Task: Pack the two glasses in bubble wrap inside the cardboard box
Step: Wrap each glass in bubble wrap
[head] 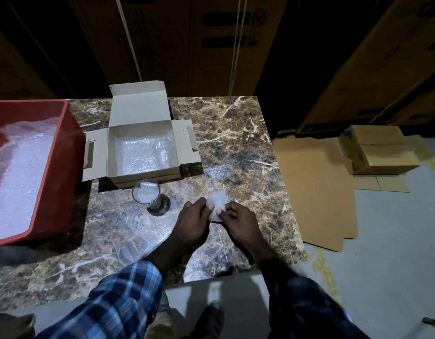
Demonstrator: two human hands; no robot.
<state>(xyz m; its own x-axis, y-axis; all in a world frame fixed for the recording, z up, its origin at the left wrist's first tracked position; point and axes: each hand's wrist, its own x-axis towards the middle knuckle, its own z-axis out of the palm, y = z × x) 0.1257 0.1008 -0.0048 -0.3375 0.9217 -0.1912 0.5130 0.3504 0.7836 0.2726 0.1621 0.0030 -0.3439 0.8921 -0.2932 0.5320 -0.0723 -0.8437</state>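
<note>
Left to right: the red crate [52, 152] of bubble wrap, the open cardboard box [141, 145] already lined, then the upright glass [148, 195] stuffed with wrap just in front of it. Both hands, left hand [190, 222] and right hand [238, 222], have their grip pinched on a bubble wrap wad [216, 206] over the marble surface [236, 133] (second glass may be in the box, can't tell). Main risk I see: an elbow or sleeve swinging left could knock that unwrapped glass over.
</note>
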